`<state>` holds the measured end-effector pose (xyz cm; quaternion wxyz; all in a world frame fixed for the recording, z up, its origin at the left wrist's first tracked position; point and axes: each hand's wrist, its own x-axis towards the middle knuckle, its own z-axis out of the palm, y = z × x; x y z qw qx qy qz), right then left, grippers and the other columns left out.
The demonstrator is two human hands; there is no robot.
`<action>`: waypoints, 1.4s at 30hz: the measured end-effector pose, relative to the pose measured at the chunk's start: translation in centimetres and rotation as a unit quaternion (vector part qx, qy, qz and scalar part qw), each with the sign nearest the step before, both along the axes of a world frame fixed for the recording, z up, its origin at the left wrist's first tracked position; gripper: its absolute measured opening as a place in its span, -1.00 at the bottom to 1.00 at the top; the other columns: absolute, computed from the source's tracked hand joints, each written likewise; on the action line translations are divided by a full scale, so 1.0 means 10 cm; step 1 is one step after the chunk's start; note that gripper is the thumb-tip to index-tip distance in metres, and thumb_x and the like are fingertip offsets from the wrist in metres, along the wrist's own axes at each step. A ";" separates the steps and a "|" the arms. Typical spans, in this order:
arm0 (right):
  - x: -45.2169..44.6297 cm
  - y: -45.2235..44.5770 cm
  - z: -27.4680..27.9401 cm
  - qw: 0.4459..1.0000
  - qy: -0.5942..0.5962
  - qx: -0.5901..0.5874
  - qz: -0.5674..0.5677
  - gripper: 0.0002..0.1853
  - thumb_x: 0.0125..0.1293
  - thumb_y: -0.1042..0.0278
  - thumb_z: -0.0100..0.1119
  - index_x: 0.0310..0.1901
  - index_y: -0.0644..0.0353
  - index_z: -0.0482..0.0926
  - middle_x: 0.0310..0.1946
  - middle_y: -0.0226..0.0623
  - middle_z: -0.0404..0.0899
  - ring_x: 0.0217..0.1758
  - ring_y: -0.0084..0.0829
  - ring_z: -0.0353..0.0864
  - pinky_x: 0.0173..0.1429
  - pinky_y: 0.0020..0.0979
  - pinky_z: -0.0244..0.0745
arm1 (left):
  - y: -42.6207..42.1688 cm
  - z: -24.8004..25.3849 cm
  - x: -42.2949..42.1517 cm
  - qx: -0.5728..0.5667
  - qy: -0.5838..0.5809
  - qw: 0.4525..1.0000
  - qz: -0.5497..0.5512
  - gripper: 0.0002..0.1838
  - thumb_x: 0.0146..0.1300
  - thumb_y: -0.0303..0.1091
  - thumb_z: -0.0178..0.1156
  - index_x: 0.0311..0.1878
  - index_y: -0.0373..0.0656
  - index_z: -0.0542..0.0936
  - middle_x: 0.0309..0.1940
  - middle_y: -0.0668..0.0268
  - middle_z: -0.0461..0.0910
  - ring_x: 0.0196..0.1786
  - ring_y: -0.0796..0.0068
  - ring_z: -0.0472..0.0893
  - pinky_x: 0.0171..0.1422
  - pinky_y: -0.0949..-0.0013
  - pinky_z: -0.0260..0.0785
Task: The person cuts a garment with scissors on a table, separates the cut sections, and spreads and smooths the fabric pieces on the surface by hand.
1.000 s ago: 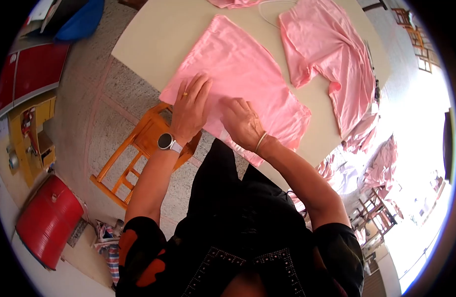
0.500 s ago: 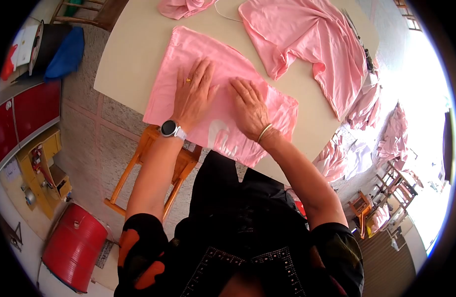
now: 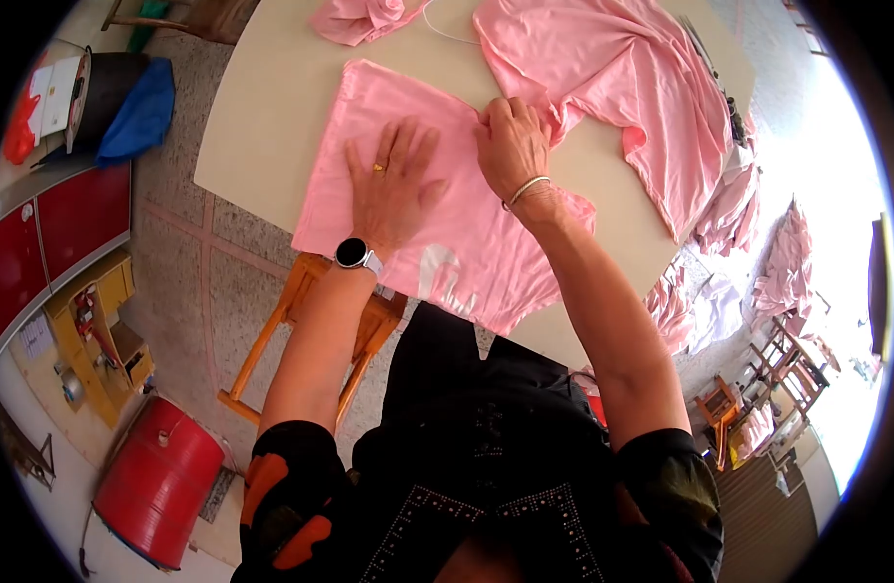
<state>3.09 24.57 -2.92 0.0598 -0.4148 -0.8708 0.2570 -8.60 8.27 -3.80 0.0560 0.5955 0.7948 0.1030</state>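
Note:
A pink garment piece point(image 3: 447, 223) with a pale printed mark lies spread on the cream table point(image 3: 257, 126), near its front edge. My left hand point(image 3: 393, 185) rests flat on the left part of the cloth, fingers spread, a ring on one finger and a watch at the wrist. At the cloth's far right edge, my right hand point(image 3: 513, 146) has its fingers curled down, pinching the pink fabric edge. A second pink garment point(image 3: 602, 68) lies rumpled just beyond my right hand. Another pink cloth point(image 3: 364, 17) sits at the table's far side.
A wooden chair point(image 3: 374, 325) stands under the table's front edge. Dark tools point(image 3: 733, 121) lie along the right edge. Pink garments point(image 3: 787, 257) hang or lie in piles at the right. A red drum point(image 3: 160, 481) and red cabinets point(image 3: 83, 214) stand at the left.
My right hand has moved from lying flat on the cloth to its far right edge, and its fingers have closed. My left hand stays on the cloth, its fingers now spread wider.

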 end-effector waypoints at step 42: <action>1.84 -0.45 0.10 0.989 -0.093 0.113 0.006 -0.38 0.38 0.22 0.12 0.45 0.16 0.34 0.53 -0.25 0.23 0.63 -0.18 0.10 0.66 0.01 -0.11 | -0.71 -0.05 -0.09 -0.016 0.042 0.999 0.025 -0.24 0.51 0.21 -0.14 0.64 0.08 0.06 0.67 0.23 -0.08 0.69 0.09 -0.10 0.59 -0.46 -0.42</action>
